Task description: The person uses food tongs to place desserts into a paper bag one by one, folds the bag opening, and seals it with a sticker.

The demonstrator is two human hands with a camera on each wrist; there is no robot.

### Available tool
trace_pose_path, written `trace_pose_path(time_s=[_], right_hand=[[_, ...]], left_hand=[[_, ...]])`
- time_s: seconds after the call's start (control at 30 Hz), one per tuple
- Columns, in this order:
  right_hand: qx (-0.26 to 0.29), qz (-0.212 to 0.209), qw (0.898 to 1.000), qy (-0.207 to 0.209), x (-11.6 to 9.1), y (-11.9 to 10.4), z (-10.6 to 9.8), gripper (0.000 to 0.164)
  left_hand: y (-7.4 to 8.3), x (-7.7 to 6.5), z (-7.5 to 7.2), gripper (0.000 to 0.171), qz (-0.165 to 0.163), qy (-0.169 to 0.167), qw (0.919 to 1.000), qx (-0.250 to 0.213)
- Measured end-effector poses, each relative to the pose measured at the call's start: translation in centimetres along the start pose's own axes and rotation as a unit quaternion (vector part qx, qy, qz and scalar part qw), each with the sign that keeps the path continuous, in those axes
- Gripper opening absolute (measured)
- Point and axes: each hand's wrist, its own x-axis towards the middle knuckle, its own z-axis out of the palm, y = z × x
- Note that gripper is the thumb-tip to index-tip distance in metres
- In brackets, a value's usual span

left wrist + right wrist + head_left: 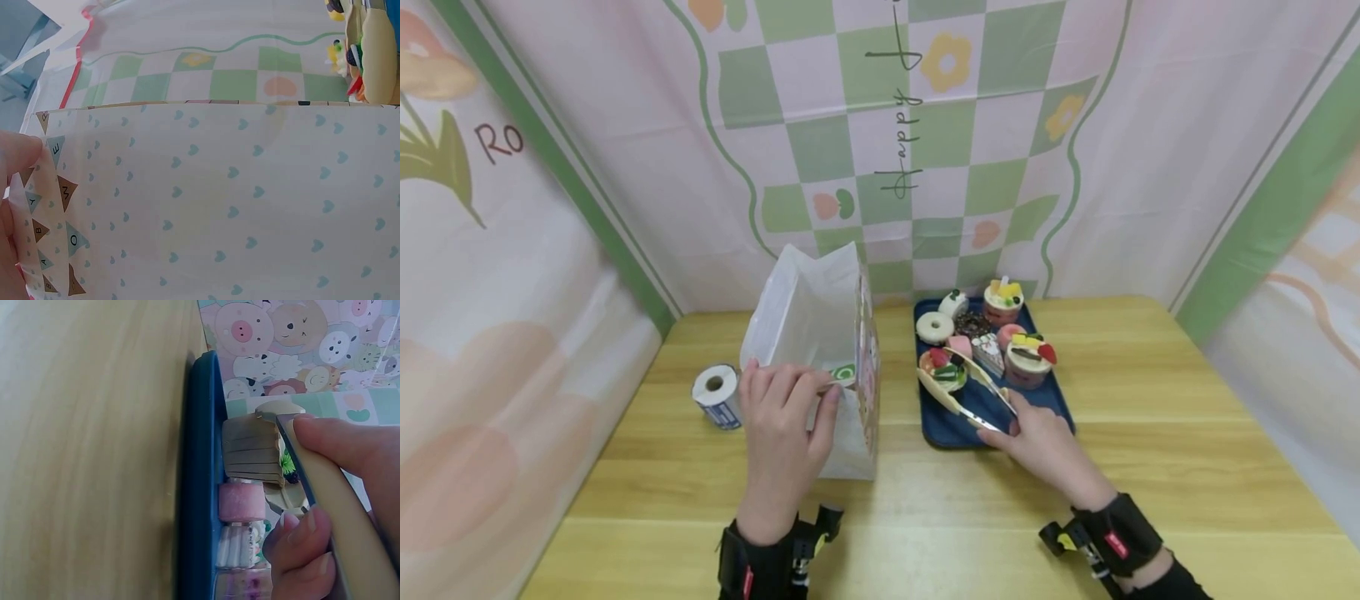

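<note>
- Work piece: the round fruit-topped tart in a ribbed brown cup (943, 367) sat just inside the left rim of the dark blue rectangular tray (936, 427).
- Right side: the grip of the right hand (1047, 442) was curled round the beige-tipped metal tongs (938, 392). The tong arms stood spread over the tart; contact could not be confirmed.
- Left side: the grip of the left hand (785, 417) pinched the rim of the upright white paper bag (853, 446), left of the tray.
- Procedure: the step in hand appeared to be taking up the tart. It called for both tips low on the cup and light, even pressure, since a high squeeze would probably have disturbed the topping.
- Edges: the tray's raised left rim left the outer tip little room. A pink cake piece (958, 343) crowded the tart's far side.
- Open room: the tray's near end showed bare floor, and the wooden counter (898, 467) showed between tray and bag. A straight lift above the tray's rim seemed safest.
</note>
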Motion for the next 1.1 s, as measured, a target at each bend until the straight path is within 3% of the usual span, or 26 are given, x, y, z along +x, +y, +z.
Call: trace_pose_path(time_s=[0.63, 0.87, 1.1], right_hand=[[0.013, -0.029, 0.999, 0.017, -0.3, -1.4, -2.2, 0.107], [0.004, -0.039, 0.999, 0.031, -0.5, -1.9, -3.0, 0.102], [0.006, -0.050, 0.998, 0.044, -0.8, -2.3, -4.0, 0.081]], left_hand=[[0.0, 0.1, -0.1, 0.017, 0.000, -0.002, 1.0000, 0.001], [0.0, 0.0, -0.1, 0.018, 0.000, -0.002, 1.0000, 0.001], [0.0, 0.0, -0.1, 0.017, 0.000, -0.002, 1.0000, 0.002]])
